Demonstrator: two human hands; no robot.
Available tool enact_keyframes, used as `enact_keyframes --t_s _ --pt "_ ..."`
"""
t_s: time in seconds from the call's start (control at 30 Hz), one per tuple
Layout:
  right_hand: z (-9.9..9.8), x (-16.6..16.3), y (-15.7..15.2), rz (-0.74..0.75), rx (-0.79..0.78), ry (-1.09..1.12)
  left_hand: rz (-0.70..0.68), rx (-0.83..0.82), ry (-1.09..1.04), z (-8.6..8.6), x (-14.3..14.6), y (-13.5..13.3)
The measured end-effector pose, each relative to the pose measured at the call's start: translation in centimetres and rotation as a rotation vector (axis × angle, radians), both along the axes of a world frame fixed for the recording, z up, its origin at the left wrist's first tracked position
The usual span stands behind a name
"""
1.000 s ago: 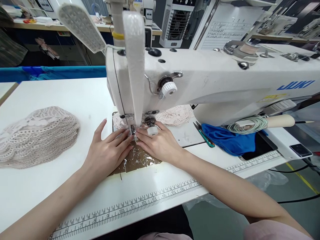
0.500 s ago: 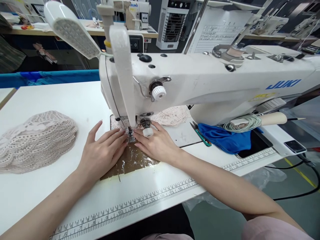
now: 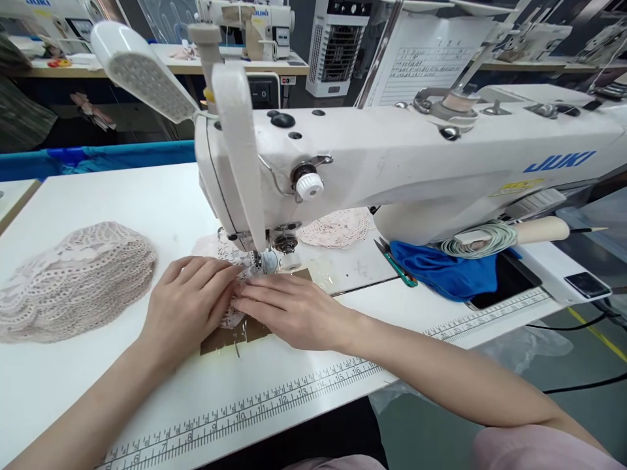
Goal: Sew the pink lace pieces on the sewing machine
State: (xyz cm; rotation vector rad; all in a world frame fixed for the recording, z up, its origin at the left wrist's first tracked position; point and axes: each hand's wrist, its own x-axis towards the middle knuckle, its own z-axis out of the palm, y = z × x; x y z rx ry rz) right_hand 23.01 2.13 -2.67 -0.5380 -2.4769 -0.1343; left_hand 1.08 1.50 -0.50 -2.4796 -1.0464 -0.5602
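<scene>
A white sewing machine [image 3: 416, 163] stands on the white table [image 3: 122, 196]. A pale lace piece [image 3: 215, 251] lies under its presser foot [image 3: 257, 260] and reaches out to the left. My left hand [image 3: 189, 303] rests on this lace with its fingers curled and pressed down on the fabric. My right hand [image 3: 289, 307] lies flat with fingers stretched toward the left, its tips touching the lace just in front of the needle. Below both hands a brown taped patch [image 3: 235, 336] shows on the table.
A heap of lace pieces [image 3: 68, 281] sits at the left. Behind the needle lies another lace piece [image 3: 336, 228]. Scissors [image 3: 396, 264] and blue cloth [image 3: 445, 271] lie under the machine arm, with a phone [image 3: 586, 284] at the right. A ruler strip [image 3: 255, 408] runs along the front edge.
Both hands have drawn back toward me and left from the needle. The lace now lies out in front of the presser foot under my fingers, covering part of the brown patch.
</scene>
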Motion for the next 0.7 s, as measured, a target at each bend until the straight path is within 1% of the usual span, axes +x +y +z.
enact_keyframes --t_s 0.07,0.13,0.2,0.3,0.37,0.53,0.6,0.7 --pt "0.1 0.0 0.0 -0.036 0.001 -0.037 -0.017 -0.046 -0.042 -0.2 -0.1 0.2" --pt "0.3 0.1 -0.1 -0.106 0.034 -0.032 -0.036 -0.084 -0.106 -0.4 -0.1 0.3" --pt "0.4 0.2 -0.2 -0.138 0.039 -0.032 -0.064 -0.114 -0.132 -0.5 0.0 0.4" --pt "0.2 0.4 -0.3 -0.129 -0.030 -0.076 -0.097 -0.169 -0.076 -0.8 0.2 0.6" --pt "-0.1 0.6 -0.2 -0.151 -0.072 -0.102 -0.094 -0.185 -0.042 -1.1 0.5 0.6" --pt "-0.1 1.1 0.5 -0.267 -0.172 -0.203 -0.073 -0.153 -0.025 -1.8 1.6 0.1" --pt "0.1 1.2 0.8 -0.284 -0.184 -0.255 -0.043 -0.131 -0.019 -1.9 1.8 -0.2" --pt "0.3 1.2 0.9 -0.277 -0.172 -0.267 -0.008 -0.118 0.006 -2.0 1.9 -0.6"
